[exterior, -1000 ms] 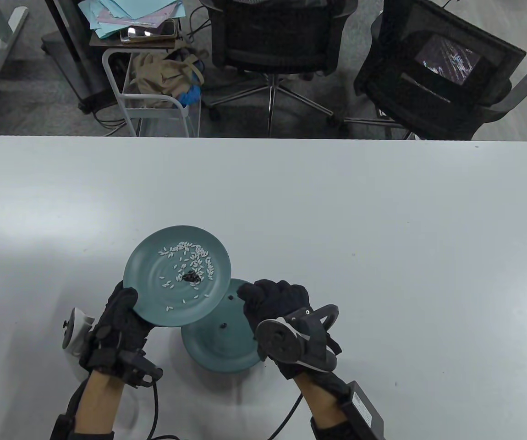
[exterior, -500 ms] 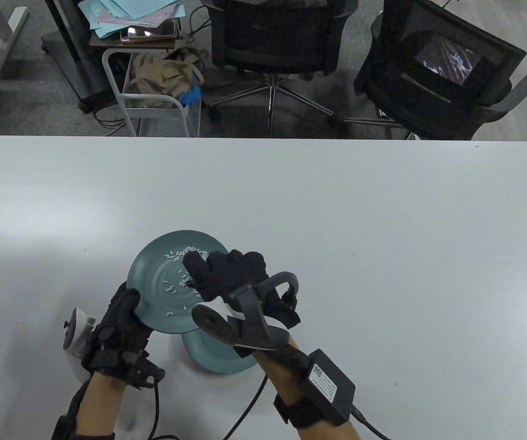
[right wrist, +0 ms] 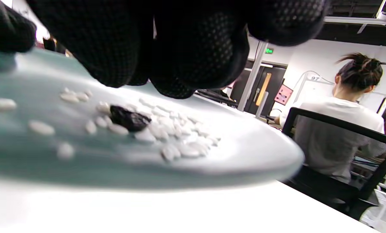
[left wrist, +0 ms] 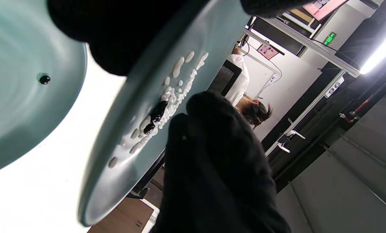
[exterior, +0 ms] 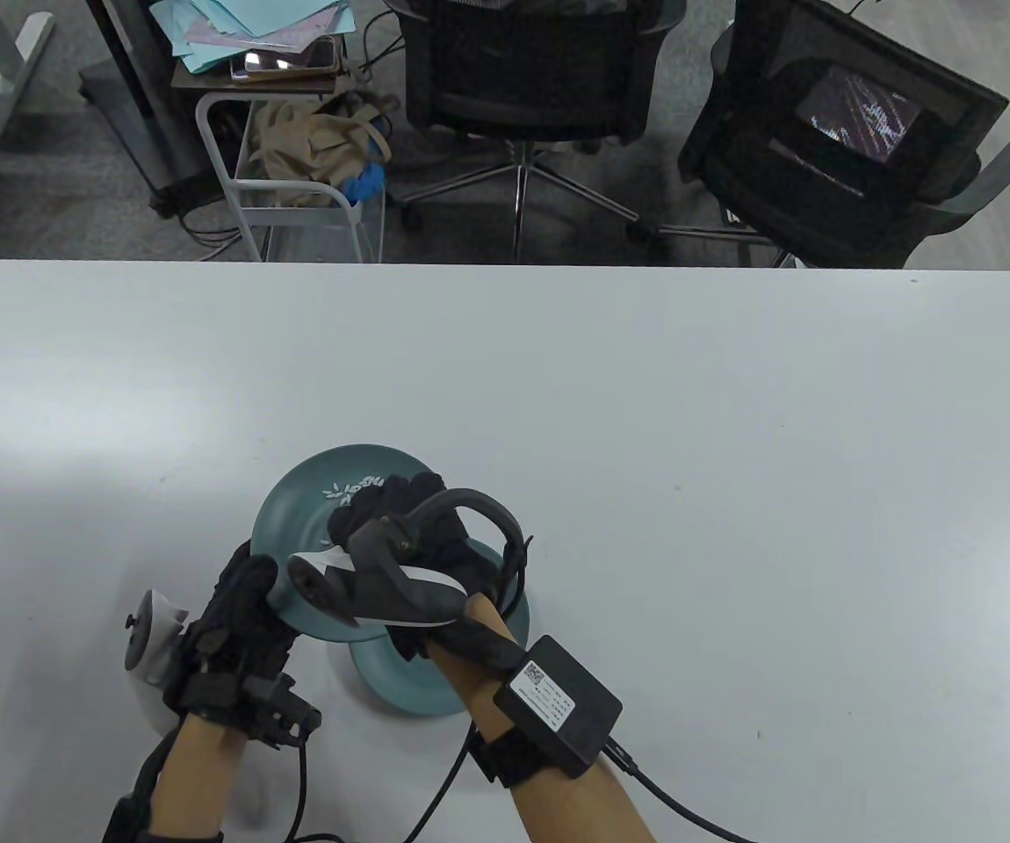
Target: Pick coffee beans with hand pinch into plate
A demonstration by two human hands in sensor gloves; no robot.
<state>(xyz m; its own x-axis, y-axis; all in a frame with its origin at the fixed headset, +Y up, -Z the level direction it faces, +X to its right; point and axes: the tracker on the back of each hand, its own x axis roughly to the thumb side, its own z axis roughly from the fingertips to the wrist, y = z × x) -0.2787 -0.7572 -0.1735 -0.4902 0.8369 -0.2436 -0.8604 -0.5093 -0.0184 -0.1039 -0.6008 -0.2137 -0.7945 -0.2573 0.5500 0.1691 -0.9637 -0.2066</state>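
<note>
Left hand (exterior: pixel 237 615) grips the tilted upper plate (exterior: pixel 294 509) by its rim, off the counter (exterior: pixel 733 439). Right hand (right wrist: pixel 167 55) hovers curled over the coffee beans (right wrist: pixel 128 119), holding nothing visible. Risks: rice grains (right wrist: pixel 176 142) pinched along; beans sliding.

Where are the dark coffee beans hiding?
On the lifted plate, among white grains: the coffee beans sit just under the right hand fingertips.
</note>
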